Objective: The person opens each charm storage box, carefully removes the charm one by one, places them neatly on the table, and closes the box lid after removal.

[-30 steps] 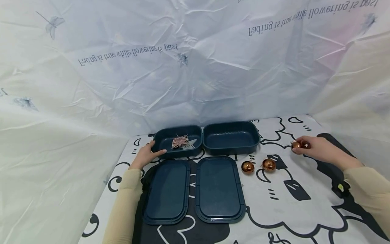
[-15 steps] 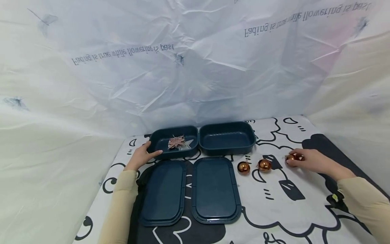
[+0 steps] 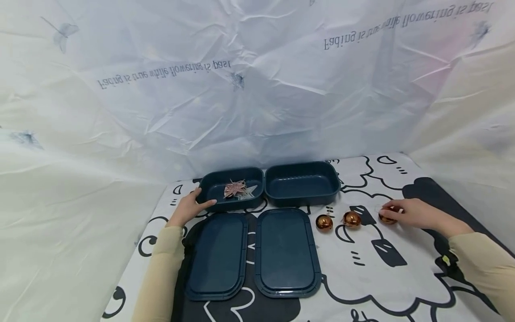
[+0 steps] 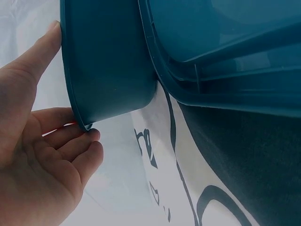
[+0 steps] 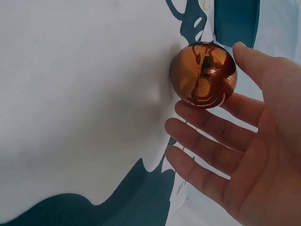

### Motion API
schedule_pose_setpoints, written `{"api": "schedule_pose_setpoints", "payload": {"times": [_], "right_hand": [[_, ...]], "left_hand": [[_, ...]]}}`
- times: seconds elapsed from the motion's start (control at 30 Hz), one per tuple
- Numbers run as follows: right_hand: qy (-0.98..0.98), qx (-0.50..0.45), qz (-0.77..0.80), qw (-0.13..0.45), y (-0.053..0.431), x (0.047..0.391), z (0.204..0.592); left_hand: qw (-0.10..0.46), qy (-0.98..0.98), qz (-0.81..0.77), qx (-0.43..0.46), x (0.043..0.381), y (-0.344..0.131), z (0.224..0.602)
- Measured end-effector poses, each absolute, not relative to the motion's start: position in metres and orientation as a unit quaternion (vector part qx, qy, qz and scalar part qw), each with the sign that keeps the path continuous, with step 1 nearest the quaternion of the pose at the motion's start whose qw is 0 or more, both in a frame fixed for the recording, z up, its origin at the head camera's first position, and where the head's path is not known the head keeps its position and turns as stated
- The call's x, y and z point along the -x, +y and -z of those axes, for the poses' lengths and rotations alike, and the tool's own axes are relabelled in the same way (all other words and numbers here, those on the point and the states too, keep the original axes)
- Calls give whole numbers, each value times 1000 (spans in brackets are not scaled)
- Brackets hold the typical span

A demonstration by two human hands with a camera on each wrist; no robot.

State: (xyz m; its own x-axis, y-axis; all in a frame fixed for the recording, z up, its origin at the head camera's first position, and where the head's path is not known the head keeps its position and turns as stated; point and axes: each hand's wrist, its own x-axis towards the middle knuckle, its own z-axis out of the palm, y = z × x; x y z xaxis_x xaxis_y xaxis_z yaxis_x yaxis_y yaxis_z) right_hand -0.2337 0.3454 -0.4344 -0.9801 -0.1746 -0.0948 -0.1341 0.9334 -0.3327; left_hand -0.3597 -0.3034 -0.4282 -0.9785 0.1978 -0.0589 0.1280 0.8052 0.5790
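In the head view my left hand [image 3: 187,208] grips the outer corner of the left dark blue box [image 3: 207,203]. The left wrist view shows the thumb on one side of the box rim and curled fingers at its corner. Inside that box lie a pink glittery star ornament [image 3: 233,189] and a silver star [image 3: 248,192]. At the right, my right hand [image 3: 416,213] has thumb and index finger around a shiny copper Christmas ball [image 5: 204,75], which sits low against the cloth; the other fingers stretch out loosely. Two more copper balls [image 3: 324,222] [image 3: 352,219] lie to its left.
Beside the left box stands a second dark blue box [image 3: 301,181] with nothing in it. Two flat blue lids [image 3: 219,257] [image 3: 287,252] lie in front of the boxes. White sheeting [image 3: 257,112] hangs behind the cloth-covered table [image 3: 354,279].
My right hand has come down and towards the front with the copper ball, now roughly in line with the other two. The left hand stays on the box; the head view shifted slightly.
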Motion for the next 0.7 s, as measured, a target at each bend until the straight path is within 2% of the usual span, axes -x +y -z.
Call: {"api": "schedule_pose_setpoints", "payload": {"times": [0.7], "right_hand": [[978,88,171,79,342,236,425]], "left_hand": [[61,950,-294,-82,362,-303,430]]}}
